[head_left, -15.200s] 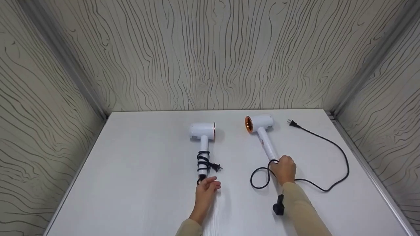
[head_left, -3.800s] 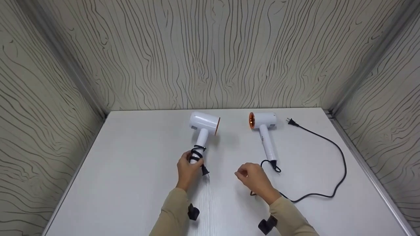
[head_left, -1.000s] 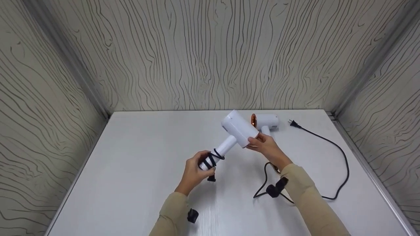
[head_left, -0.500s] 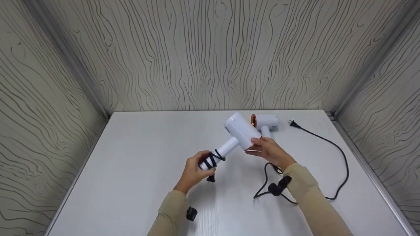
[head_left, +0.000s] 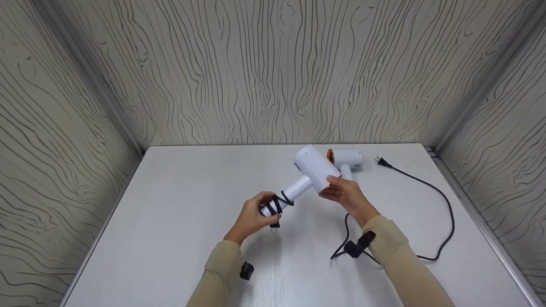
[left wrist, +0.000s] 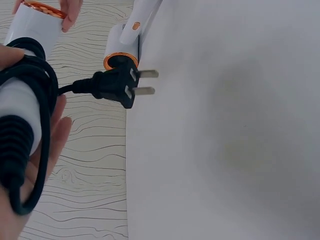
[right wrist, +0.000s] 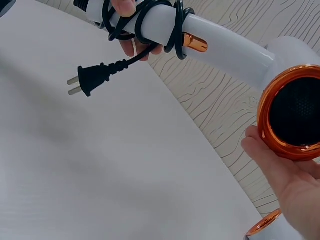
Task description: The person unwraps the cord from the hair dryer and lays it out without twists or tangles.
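A white hair dryer (head_left: 316,167) is held tilted above the table, its black cord (right wrist: 177,27) wound round the handle. My left hand (head_left: 252,216) grips the handle's lower end over the coils. A two-pin plug (left wrist: 117,84) dangles from the coils beside that hand. At the barrel's open end, my right hand (head_left: 350,198) holds the copper-coloured rim (right wrist: 267,120) between fingers and thumb. Behind the right hand, a second white hair dryer (head_left: 350,158) lies on the table, its handle partly hidden by that hand.
The second dryer's loose cord (head_left: 448,200) curves along the table's right side, ending in a plug (head_left: 382,161) near the back edge. Wood-patterned panels (head_left: 273,72) enclose the white table (head_left: 183,204) at the back and sides.
The wrapped dryer, earlier lying on the table, has been lifted and tilted rightward by my left hand. My right hand left the second dryer and took the barrel's rim. Little moved in the last second.
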`<action>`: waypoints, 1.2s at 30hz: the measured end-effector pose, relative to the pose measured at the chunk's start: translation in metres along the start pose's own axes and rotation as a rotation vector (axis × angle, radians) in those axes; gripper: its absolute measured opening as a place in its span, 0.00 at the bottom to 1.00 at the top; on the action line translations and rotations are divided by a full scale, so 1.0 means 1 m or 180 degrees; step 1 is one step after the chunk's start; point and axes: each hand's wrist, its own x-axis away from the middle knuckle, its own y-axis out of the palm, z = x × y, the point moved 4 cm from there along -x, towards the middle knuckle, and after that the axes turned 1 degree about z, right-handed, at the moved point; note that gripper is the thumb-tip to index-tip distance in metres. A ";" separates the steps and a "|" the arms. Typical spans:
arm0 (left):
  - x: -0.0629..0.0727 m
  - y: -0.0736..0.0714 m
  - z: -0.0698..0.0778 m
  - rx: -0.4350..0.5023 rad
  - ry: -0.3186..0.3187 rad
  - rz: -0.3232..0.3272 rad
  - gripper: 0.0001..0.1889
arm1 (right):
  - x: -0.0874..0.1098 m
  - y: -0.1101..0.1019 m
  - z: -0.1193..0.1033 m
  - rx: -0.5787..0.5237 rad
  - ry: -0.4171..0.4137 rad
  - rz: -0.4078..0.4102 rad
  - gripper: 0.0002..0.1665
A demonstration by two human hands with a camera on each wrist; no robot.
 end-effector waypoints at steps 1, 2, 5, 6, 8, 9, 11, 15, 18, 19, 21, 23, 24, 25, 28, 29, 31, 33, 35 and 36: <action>-0.001 -0.001 0.001 0.0001 0.0005 -0.0004 0.29 | 0.000 0.000 -0.001 -0.0027 -0.0003 0.0030 0.24; -0.002 -0.002 0.001 -0.0004 0.0004 -0.0011 0.29 | 0.000 0.000 -0.002 -0.0040 -0.0009 0.0062 0.24; -0.005 -0.004 0.000 0.0013 -0.0067 -0.0010 0.27 | 0.000 -0.001 -0.004 -0.0040 -0.0029 0.0133 0.25; -0.006 -0.004 0.000 0.0019 -0.0082 0.0001 0.25 | 0.000 -0.001 -0.004 -0.0032 -0.0035 0.0150 0.26; -0.008 -0.006 -0.001 0.0006 -0.0114 0.0039 0.21 | 0.000 -0.001 -0.004 -0.0020 -0.0043 0.0186 0.27; -0.009 -0.007 0.000 -0.0014 -0.0112 0.0063 0.19 | 0.000 -0.002 -0.005 -0.0017 -0.0044 0.0195 0.28; -0.011 -0.009 0.000 -0.0064 -0.0083 0.0088 0.16 | 0.001 -0.002 -0.005 -0.0017 -0.0048 0.0191 0.28; -0.015 -0.013 0.001 -0.0183 -0.0045 0.0110 0.12 | 0.000 -0.002 -0.004 -0.0002 -0.0031 0.0194 0.29; -0.017 -0.017 0.003 -0.0268 0.0001 0.0150 0.11 | 0.000 -0.002 -0.004 0.0004 -0.0014 0.0222 0.28; -0.018 -0.018 0.003 -0.0298 0.0027 0.0176 0.11 | 0.000 -0.003 -0.004 -0.0003 -0.0016 0.0216 0.28; -0.018 -0.020 0.005 -0.0372 0.0105 0.0248 0.10 | 0.000 -0.003 -0.005 -0.0029 -0.0016 0.0223 0.27; -0.018 -0.022 0.007 -0.0462 0.0198 0.0326 0.09 | 0.001 -0.003 -0.005 -0.0027 -0.0021 0.0225 0.26; -0.018 -0.023 0.008 -0.0493 0.0220 0.0371 0.08 | 0.001 -0.004 -0.004 -0.0019 -0.0019 0.0229 0.26; -0.018 -0.023 0.009 -0.0519 0.0243 0.0407 0.08 | 0.001 -0.004 -0.004 -0.0002 -0.0014 0.0231 0.27; -0.018 -0.024 0.014 -0.0579 0.0307 0.0488 0.06 | 0.001 -0.004 -0.004 0.0038 -0.0001 0.0271 0.29; -0.018 -0.024 0.015 -0.0583 0.0313 0.0510 0.06 | 0.000 -0.003 -0.004 0.0052 -0.0001 0.0278 0.29; -0.018 -0.024 0.019 -0.0628 0.0373 0.0539 0.06 | 0.000 -0.002 -0.004 0.0044 -0.0006 0.0319 0.29; -0.017 -0.025 0.023 -0.0685 0.0474 0.0563 0.06 | -0.001 -0.002 -0.005 0.0035 -0.0022 0.0343 0.28; -0.016 -0.025 0.027 -0.0720 0.0566 0.0576 0.06 | -0.001 -0.001 -0.005 0.0020 -0.0043 0.0381 0.27; -0.015 -0.025 0.028 -0.0735 0.0612 0.0582 0.06 | -0.001 0.000 -0.006 0.0011 -0.0049 0.0401 0.27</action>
